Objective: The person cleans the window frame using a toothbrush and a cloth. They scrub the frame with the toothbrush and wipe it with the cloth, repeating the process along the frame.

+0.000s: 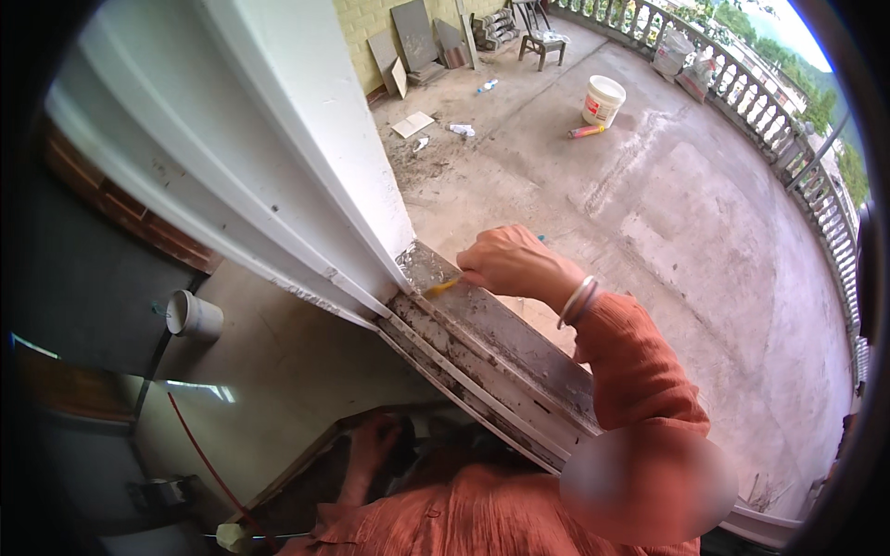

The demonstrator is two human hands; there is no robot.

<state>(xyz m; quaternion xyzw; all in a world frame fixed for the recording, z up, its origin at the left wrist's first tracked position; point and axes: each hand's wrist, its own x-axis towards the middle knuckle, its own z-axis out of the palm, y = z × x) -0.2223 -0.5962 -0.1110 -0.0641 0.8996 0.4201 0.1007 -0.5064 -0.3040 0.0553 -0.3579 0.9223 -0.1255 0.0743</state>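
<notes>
My right hand [524,264] is closed around a slim tool that looks like a small brush [442,288]. Its yellow end touches the dirty window sill [501,324], close to the corner where the white frame [357,208] stands. Grime and loose crumbs lie along the sill and in the narrow tracks [445,343] beside it. Low on the left, my left hand [375,435] is in shadow by a dark edge on the inner side of the sill. Its fingers are too dark to make out, and so is anything they may touch.
Inside, a white bucket [195,315] stands at the left, and a red cord [199,452] runs down nearby. Outside on the concrete are a white tub [603,100], a red tube [586,132] and a small chair [541,39]. Boards [413,35] lean on the wall; a balustrade [742,88] borders the terrace.
</notes>
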